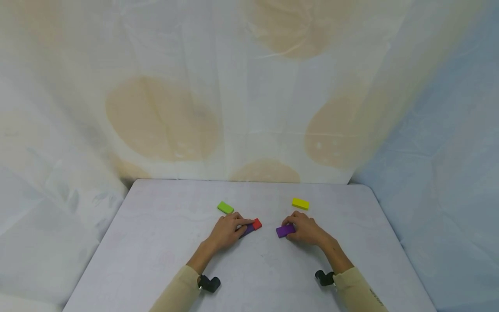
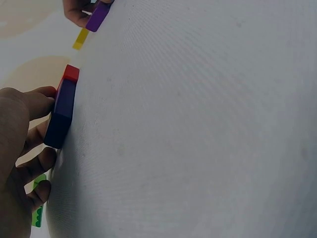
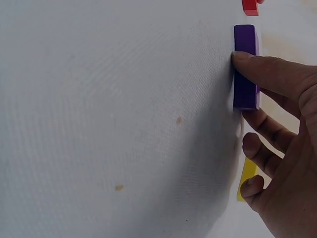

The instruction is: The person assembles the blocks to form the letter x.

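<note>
My left hand (image 1: pixel 238 226) rests on the table and grips a dark blue block (image 1: pixel 247 230) between thumb and fingers. A red block (image 1: pixel 257 223) lies end to end against it. In the left wrist view my fingers (image 2: pixel 34 101) curl behind the dark blue block (image 2: pixel 62 114), with the red block (image 2: pixel 71 73) beyond it. My right hand (image 1: pixel 295 228) pinches a purple block (image 1: pixel 284 231) lying flat on the table. In the right wrist view my thumb (image 3: pixel 267 72) presses its near face and the purple block (image 3: pixel 245 64) lies between thumb and fingers.
A green block (image 1: pixel 225 207) lies just beyond the left hand and a yellow block (image 1: pixel 300 203) beyond the right. The pale grey table (image 1: pixel 156 242) is backed by a draped cloth (image 1: pixel 249 108). Its side edges fall away left and right.
</note>
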